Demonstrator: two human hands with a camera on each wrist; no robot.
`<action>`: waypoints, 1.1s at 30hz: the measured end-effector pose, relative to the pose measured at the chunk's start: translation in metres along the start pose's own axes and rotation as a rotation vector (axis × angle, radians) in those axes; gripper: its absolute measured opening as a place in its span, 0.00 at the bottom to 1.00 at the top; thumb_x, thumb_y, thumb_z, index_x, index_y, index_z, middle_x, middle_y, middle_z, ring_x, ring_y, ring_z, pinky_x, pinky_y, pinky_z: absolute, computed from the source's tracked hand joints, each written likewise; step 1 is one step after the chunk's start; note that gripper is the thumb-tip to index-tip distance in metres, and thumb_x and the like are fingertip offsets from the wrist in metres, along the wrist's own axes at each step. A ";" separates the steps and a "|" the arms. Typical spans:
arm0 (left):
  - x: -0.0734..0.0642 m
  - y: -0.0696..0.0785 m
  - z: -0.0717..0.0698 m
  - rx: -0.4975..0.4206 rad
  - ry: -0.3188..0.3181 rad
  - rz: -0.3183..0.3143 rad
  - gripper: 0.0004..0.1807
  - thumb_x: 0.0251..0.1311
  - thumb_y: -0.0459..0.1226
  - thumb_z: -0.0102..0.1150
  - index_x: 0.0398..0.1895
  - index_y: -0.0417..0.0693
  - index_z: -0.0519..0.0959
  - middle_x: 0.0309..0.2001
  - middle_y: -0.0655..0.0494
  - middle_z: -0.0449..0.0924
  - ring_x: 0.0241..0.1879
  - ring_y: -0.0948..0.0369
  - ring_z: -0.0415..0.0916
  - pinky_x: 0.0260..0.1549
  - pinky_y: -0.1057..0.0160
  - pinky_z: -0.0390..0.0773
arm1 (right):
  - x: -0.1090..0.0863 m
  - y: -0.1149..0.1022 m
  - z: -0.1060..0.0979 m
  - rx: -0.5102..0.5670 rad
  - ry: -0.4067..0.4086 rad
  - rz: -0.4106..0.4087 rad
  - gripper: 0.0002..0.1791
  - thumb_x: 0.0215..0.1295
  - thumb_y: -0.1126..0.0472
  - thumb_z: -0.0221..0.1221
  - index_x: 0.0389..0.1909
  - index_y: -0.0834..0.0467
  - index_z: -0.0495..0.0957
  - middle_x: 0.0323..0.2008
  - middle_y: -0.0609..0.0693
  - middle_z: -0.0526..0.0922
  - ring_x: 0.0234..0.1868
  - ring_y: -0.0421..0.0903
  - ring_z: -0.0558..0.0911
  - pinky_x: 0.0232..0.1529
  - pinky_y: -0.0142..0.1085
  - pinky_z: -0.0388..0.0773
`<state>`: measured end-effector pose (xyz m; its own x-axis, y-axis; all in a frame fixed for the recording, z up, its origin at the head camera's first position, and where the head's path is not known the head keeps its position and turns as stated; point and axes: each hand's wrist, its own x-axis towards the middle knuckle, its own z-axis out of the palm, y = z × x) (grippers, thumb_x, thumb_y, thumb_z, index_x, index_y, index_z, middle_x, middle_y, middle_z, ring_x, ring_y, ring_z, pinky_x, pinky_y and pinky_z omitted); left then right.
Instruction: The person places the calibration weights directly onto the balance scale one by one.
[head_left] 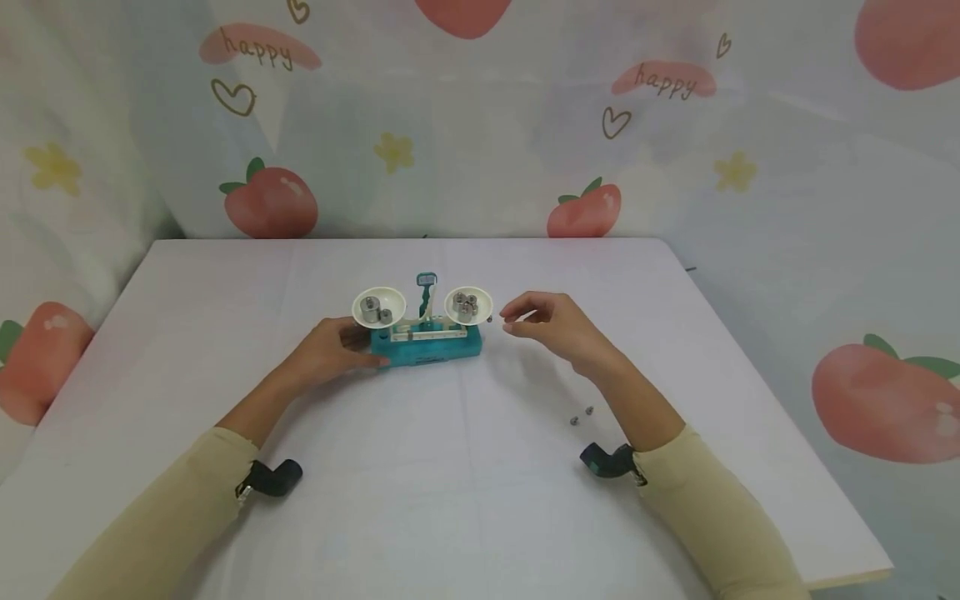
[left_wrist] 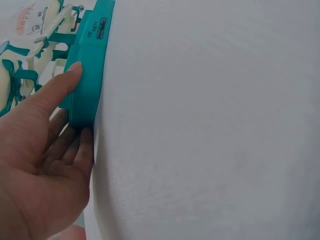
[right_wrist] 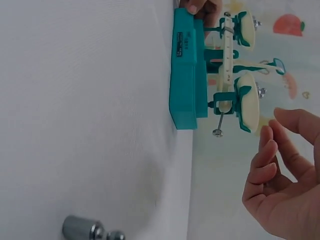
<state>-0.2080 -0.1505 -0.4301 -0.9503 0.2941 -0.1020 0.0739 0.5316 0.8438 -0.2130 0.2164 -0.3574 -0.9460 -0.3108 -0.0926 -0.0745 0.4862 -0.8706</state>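
Observation:
A small teal balance scale (head_left: 427, 352) with two cream pans stands on the white table. Metal weights (head_left: 371, 310) sit in its left pan (head_left: 393, 300), and several smaller ones (head_left: 466, 307) are clustered in the right pan (head_left: 484, 312). My left hand (head_left: 330, 346) grips the left end of the base; in the left wrist view the thumb (left_wrist: 65, 82) lies on its front and the other fingers bend round the end. Just right of the right pan hovers my right hand (head_left: 555, 327), its fingers loosely bent with nothing visible between them in the right wrist view.
Two small loose weights (head_left: 582, 415) lie on the table near the right forearm; in the right wrist view one weight (right_wrist: 80, 228) appears large at the bottom. A metal adjusting knob (right_wrist: 217, 133) sticks out from the scale's right end. Behind the table hangs a fruit-printed cloth (head_left: 480, 158).

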 end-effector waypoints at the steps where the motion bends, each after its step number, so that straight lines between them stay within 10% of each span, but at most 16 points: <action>1: 0.000 0.000 0.000 -0.001 0.000 0.000 0.44 0.54 0.41 0.80 0.74 0.42 0.70 0.70 0.43 0.73 0.70 0.44 0.68 0.67 0.46 0.69 | -0.002 0.001 -0.002 -0.017 -0.011 0.000 0.13 0.70 0.58 0.67 0.52 0.58 0.84 0.49 0.51 0.84 0.50 0.55 0.80 0.56 0.59 0.75; 33: 0.005 -0.001 -0.001 0.031 0.000 -0.022 0.45 0.54 0.45 0.80 0.73 0.40 0.71 0.69 0.39 0.73 0.70 0.43 0.68 0.68 0.43 0.68 | -0.060 0.067 -0.074 -0.197 -0.327 0.093 0.11 0.68 0.59 0.69 0.48 0.57 0.86 0.44 0.54 0.83 0.45 0.55 0.78 0.45 0.45 0.76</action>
<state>-0.2130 -0.1499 -0.4311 -0.9519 0.2821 -0.1199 0.0628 0.5623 0.8245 -0.1843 0.3283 -0.3748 -0.8035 -0.4861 -0.3435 -0.0825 0.6625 -0.7445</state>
